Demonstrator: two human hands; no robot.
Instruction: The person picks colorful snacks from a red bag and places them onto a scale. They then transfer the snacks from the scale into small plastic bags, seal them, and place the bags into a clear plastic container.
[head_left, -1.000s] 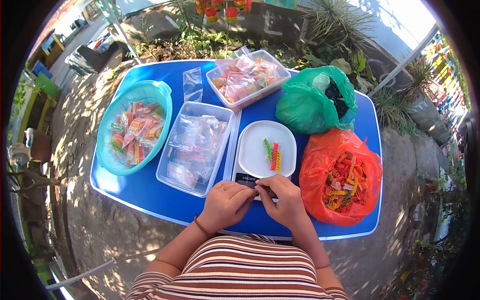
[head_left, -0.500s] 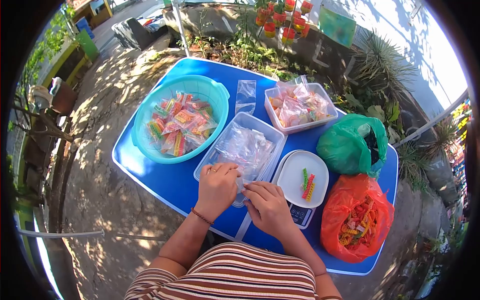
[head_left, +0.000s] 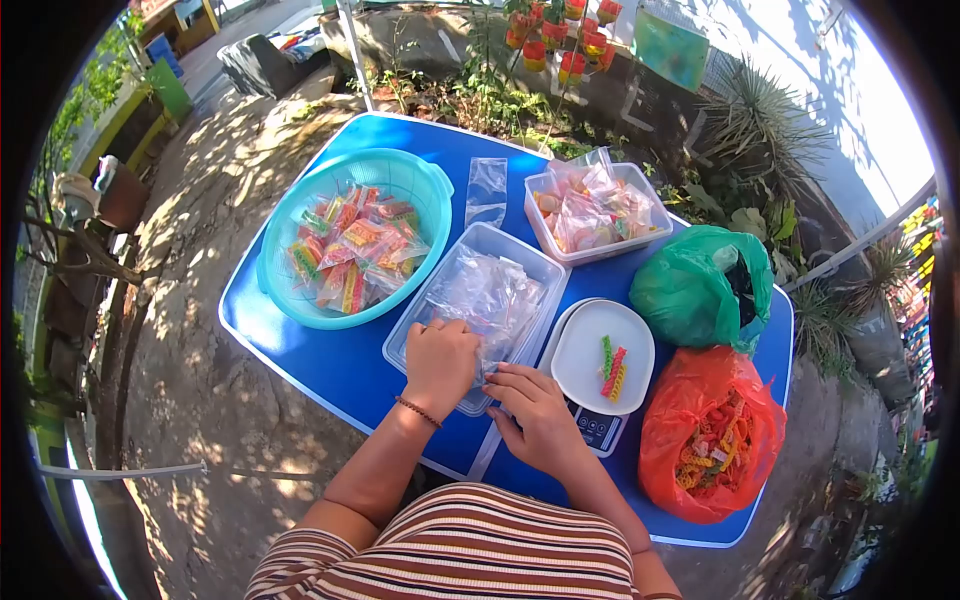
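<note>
Over the near end of a plastic tub (head_left: 552, 262) full of clear plastic bags (head_left: 485, 300), my left hand (head_left: 441, 368) is closed with its fingers curled on a clear bag. My right hand (head_left: 530, 408) pinches the edge of what looks like the same bag, close beside the left one. Right of my hands, a white plate (head_left: 580, 345) sits on a digital scale (head_left: 598, 428), with green, red and yellow twisted pieces (head_left: 614, 372) on it. A turquoise basket (head_left: 440, 190) of filled packets (head_left: 355, 245) stands at the left.
A second tub (head_left: 652, 240) with bagged pieces is at the back of the blue table (head_left: 290, 345). A flat clear bag (head_left: 487, 190) lies behind the near tub. At the right are a green bag (head_left: 690, 285) and a red bag (head_left: 660, 440) holding loose colored pieces.
My left hand has turned slightly and its fingers have curled in more over the tub. My right hand has hardly moved. The whole view has shifted a little.
</note>
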